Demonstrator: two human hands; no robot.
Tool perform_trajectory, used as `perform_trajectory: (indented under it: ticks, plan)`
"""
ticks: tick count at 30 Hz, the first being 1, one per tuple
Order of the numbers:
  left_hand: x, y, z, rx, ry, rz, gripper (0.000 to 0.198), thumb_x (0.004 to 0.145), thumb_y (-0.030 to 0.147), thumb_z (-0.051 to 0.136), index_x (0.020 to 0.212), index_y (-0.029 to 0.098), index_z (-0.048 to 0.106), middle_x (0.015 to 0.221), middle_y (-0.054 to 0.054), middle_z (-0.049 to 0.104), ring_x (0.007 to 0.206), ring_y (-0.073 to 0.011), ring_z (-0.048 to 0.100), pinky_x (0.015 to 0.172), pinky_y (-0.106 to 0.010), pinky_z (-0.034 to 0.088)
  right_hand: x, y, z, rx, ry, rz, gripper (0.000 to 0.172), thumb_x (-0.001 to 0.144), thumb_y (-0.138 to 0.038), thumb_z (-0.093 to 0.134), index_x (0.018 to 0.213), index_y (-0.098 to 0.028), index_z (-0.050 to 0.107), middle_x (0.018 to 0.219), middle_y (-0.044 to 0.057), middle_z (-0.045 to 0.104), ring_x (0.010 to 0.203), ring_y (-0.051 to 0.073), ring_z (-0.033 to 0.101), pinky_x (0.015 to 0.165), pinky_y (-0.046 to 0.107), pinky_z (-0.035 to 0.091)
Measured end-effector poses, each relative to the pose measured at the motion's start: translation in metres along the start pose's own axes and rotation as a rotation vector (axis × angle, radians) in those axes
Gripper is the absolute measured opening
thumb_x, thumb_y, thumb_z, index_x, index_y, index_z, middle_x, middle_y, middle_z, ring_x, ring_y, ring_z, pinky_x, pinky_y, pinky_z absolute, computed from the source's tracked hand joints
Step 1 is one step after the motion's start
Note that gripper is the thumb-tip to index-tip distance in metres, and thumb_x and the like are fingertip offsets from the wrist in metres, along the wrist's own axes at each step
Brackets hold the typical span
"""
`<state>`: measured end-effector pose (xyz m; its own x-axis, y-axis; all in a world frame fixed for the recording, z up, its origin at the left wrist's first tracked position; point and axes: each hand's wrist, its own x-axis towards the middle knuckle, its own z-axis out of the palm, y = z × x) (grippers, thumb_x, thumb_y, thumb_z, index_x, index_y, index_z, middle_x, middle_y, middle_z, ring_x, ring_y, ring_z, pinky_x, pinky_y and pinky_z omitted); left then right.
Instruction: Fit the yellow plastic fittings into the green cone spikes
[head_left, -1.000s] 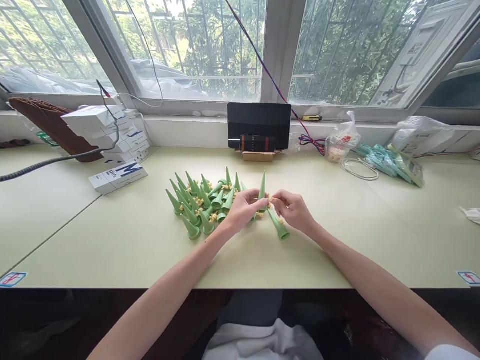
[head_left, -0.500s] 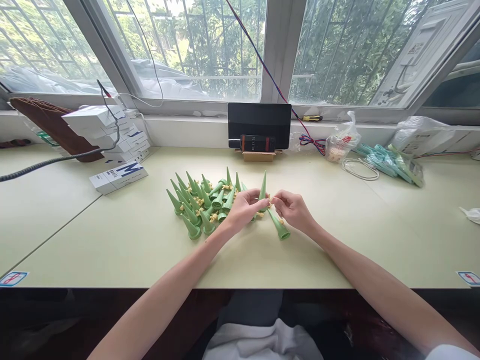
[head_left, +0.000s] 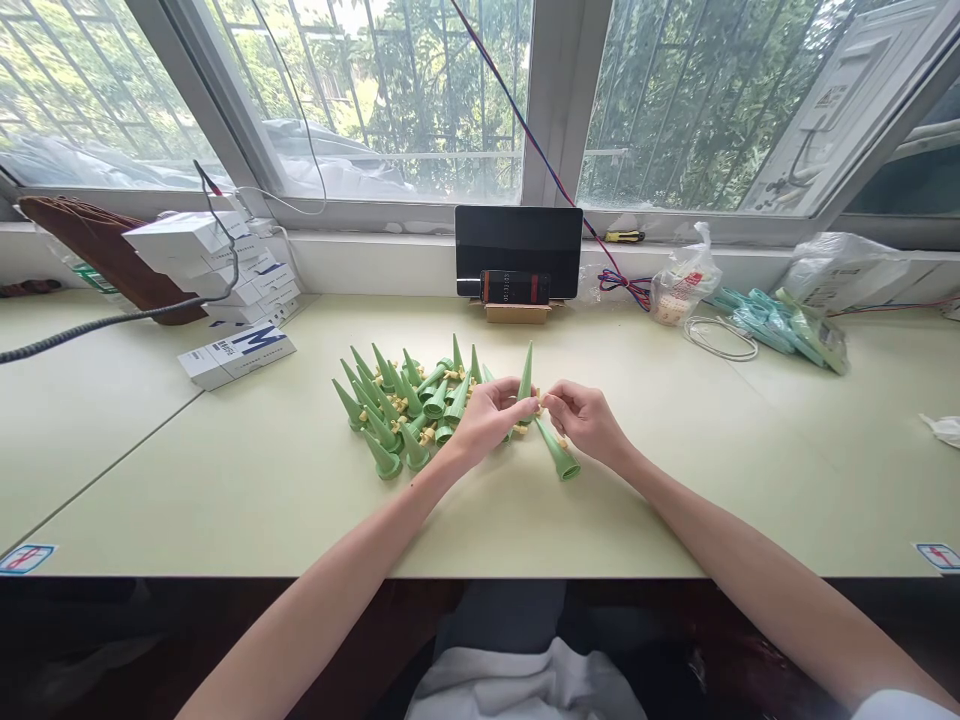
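Note:
In the head view, my left hand (head_left: 487,422) is closed around the base of a green plastic watering spike (head_left: 526,368), whose tip points up. My right hand (head_left: 589,420) pinches a small yellow valve piece (head_left: 538,398) at the side of that spike; the fingers partly hide it. Just below my hands, another green spike (head_left: 564,462) lies on the table with its round open end toward me. To the left of my left hand is a cluster of several green cones (head_left: 386,460), some upright, some on their sides, with yellow valves (head_left: 427,435) among them.
On the pale table (head_left: 480,530) stand a black tablet (head_left: 517,235) and a phone (head_left: 514,288) at the back. White boxes (head_left: 238,355) are at left. A plastic bag with a cup (head_left: 679,285), a coiled cable (head_left: 720,342) and teal packets (head_left: 765,320) are at right.

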<state>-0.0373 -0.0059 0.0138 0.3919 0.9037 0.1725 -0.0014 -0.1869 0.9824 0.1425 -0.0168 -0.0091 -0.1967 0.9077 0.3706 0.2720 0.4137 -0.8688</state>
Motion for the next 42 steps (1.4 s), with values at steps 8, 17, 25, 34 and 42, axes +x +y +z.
perform_trajectory:
  ticks: [8, 17, 25, 34, 42]
  plan:
    - [0.001, 0.002, -0.002, 0.265, 0.114, 0.190, 0.030, 0.085, 0.045, 0.062, 0.091, 0.017, 0.070, 0.083, -0.005, 0.065, 0.061, -0.0111, 0.053, 0.052, -0.023, 0.041, 0.003, -0.003, 0.001, -0.047, 0.070, -0.055, 0.029, 0.094, -0.047, 0.050, 0.091, -0.019, 0.058, 0.071, 0.000, 0.057, 0.055, 0.012, 0.051, 0.054, 0.025, 0.043]
    - [0.003, 0.003, -0.014, 0.689, 0.413, 0.294, 0.032, 0.087, 0.037, 0.058, 0.111, 0.017, 0.065, 0.072, 0.000, 0.061, 0.048, -0.0099, 0.043, 0.054, -0.025, 0.039, 0.011, 0.002, -0.013, -0.152, 0.200, -0.066, 0.029, 0.096, -0.044, 0.047, 0.086, -0.019, 0.058, 0.069, 0.000, 0.057, 0.052, 0.011, 0.050, 0.053, 0.025, 0.040]
    - [0.001, -0.002, -0.018, 0.984, 0.304, 0.131, 0.031, 0.086, 0.031, 0.053, 0.109, 0.015, 0.064, 0.054, 0.003, 0.051, 0.048, -0.0142, 0.047, 0.054, -0.026, 0.038, 0.017, 0.002, -0.027, -0.389, -0.021, -0.077, 0.028, 0.096, -0.032, 0.046, 0.075, -0.018, 0.059, 0.061, 0.000, 0.058, 0.052, 0.011, 0.045, 0.056, 0.025, 0.037]
    - [0.001, -0.003, -0.011, 1.239, 0.324, 0.065, 0.028, 0.091, 0.033, 0.048, 0.097, 0.014, 0.068, 0.087, -0.009, 0.064, 0.065, -0.0177, 0.058, 0.055, -0.027, 0.037, 0.012, -0.022, -0.055, -0.748, -0.375, 0.058, 0.019, 0.093, -0.028, 0.049, 0.081, -0.020, 0.062, 0.078, 0.004, 0.067, 0.068, 0.016, 0.056, 0.061, 0.026, 0.036]
    - [0.002, -0.005, -0.011, 1.237, 0.371, 0.165, 0.028, 0.093, 0.035, 0.048, 0.095, 0.014, 0.067, 0.091, -0.008, 0.063, 0.059, -0.0148, 0.054, 0.051, -0.027, 0.036, -0.006, -0.030, -0.072, -0.824, -0.521, 0.184, 0.021, 0.094, -0.031, 0.045, 0.093, -0.020, 0.063, 0.093, 0.009, 0.066, 0.088, 0.022, 0.060, 0.069, 0.029, 0.040]
